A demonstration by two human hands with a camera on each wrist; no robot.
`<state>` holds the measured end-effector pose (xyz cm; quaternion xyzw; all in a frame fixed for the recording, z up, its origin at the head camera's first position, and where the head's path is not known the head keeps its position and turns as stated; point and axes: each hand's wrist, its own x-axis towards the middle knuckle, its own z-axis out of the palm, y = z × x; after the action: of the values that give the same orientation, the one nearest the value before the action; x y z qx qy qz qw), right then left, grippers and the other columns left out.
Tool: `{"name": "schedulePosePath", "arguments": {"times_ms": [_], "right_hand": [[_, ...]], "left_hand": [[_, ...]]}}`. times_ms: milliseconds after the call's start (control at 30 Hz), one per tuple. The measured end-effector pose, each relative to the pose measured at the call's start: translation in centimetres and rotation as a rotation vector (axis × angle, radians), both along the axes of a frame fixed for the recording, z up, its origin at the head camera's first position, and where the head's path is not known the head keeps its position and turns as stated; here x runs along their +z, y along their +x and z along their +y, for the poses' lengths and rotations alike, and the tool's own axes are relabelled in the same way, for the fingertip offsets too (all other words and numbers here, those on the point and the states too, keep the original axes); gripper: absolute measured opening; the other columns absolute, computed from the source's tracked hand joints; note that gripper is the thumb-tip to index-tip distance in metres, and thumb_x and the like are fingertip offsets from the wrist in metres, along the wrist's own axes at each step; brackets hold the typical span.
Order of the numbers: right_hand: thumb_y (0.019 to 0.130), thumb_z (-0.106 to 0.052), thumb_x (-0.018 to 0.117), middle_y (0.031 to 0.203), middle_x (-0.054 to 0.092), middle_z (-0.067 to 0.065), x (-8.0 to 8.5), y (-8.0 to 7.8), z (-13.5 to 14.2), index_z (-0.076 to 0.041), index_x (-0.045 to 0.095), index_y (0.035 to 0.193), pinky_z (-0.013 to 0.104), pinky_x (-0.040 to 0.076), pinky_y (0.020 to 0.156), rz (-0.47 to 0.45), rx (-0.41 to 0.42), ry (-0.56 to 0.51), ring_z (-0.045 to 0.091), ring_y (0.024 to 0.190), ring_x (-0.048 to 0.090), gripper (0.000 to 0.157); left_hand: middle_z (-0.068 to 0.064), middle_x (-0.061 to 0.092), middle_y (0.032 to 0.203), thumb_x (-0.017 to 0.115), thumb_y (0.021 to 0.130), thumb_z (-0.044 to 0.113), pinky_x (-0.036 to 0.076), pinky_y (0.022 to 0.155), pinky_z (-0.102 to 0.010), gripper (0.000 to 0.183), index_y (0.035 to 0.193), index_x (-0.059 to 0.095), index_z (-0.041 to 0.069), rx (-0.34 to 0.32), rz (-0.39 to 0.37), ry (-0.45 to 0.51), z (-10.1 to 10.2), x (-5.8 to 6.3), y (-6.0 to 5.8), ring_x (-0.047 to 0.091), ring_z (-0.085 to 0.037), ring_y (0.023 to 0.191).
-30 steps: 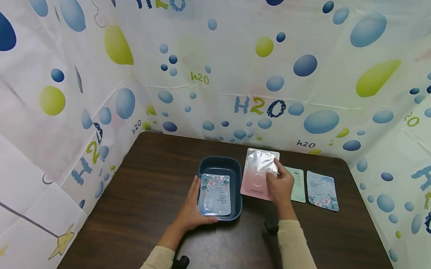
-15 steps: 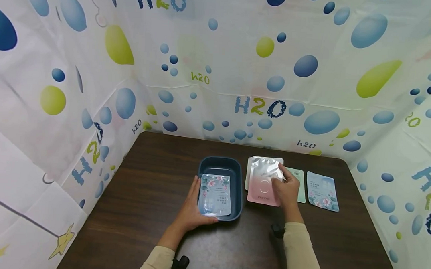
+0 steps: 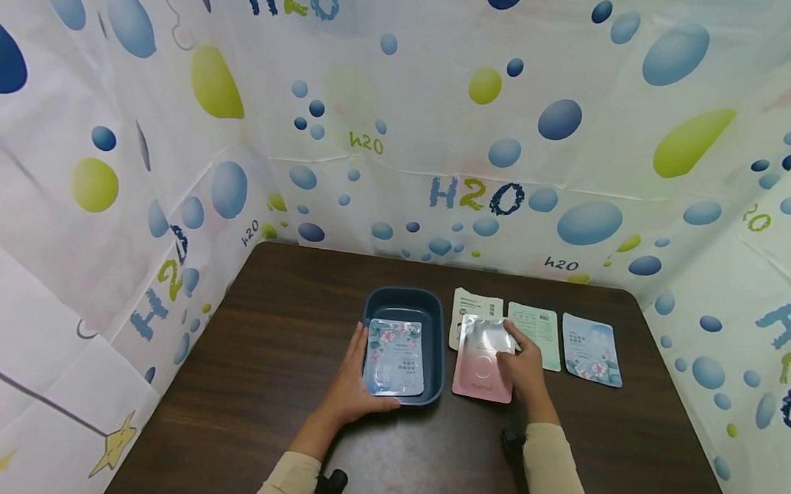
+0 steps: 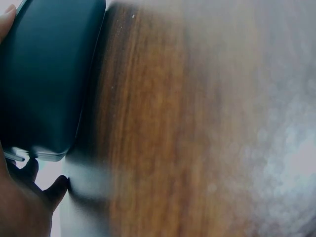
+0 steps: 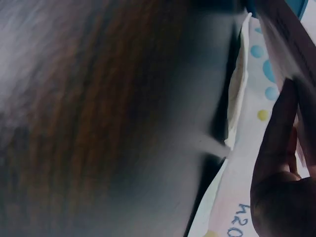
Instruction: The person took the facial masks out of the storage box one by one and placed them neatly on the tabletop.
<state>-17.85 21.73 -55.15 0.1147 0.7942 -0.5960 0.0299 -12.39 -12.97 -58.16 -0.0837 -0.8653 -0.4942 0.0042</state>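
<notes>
My left hand [image 3: 352,392] holds the near left corner of a dark blue rectangular tray [image 3: 434,366], fingers along its left side and thumb at the near edge. Inside the tray lies a floral blue face mask packet [image 3: 396,357]. Right of the tray, my right hand [image 3: 525,374] pinches a silver-and-pink face mask packet [image 3: 475,365] by its right edge, thumb on top. It overlaps a white packet [image 3: 475,303] behind it. In the left wrist view the tray's side [image 4: 49,74] shows; the right wrist view catches the pinched packet [image 5: 291,39] nearly edge-on.
A pale green packet [image 3: 539,331] and another floral blue packet [image 3: 592,351] lie in a row to the right of the white one. The dark wooden table [image 3: 251,366] ends at a white printed sheet [image 3: 402,92] behind and at the sides.
My right hand has brought the silver-and-pink packet toward me and slightly right, uncovering the white packet behind it. The left hand and tray have stayed put.
</notes>
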Motion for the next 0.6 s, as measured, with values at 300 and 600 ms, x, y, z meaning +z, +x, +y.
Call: {"name": "schedulePosePath", "arguments": {"times_ms": [300, 600], "right_hand": [[0.084, 0.003, 0.060, 0.159, 0.042, 0.023, -1.0, 0.4, 0.3, -0.011, 0.049, 0.152, 0.036, 0.051, 0.086, 0.027, 0.062, 0.196, 0.035, 0.122, 0.058, 0.070], [0.084, -0.006, 0.067, 0.154, 0.045, 0.030, -1.0, 1.1, 0.4, -0.006, 0.057, 0.145, 0.066, 0.031, 0.118, 0.140, 0.174, 0.552, 0.052, 0.144, 0.039, 0.062]], "left_hand": [[0.005, 0.001, 0.174, 0.096, 0.052, 0.060, 0.027, 0.119, -0.067, 0.148, 0.166, 0.012, 0.017, 0.000, -0.004, 0.003, 0.1, 0.1, 0.1, 0.018, -0.033, 0.159], [0.001, 0.003, 0.175, 0.097, 0.052, 0.057, 0.026, 0.119, -0.069, 0.147, 0.166, 0.012, 0.017, 0.009, -0.007, 0.007, 0.1, 0.4, 0.2, 0.018, -0.035, 0.158]]}}
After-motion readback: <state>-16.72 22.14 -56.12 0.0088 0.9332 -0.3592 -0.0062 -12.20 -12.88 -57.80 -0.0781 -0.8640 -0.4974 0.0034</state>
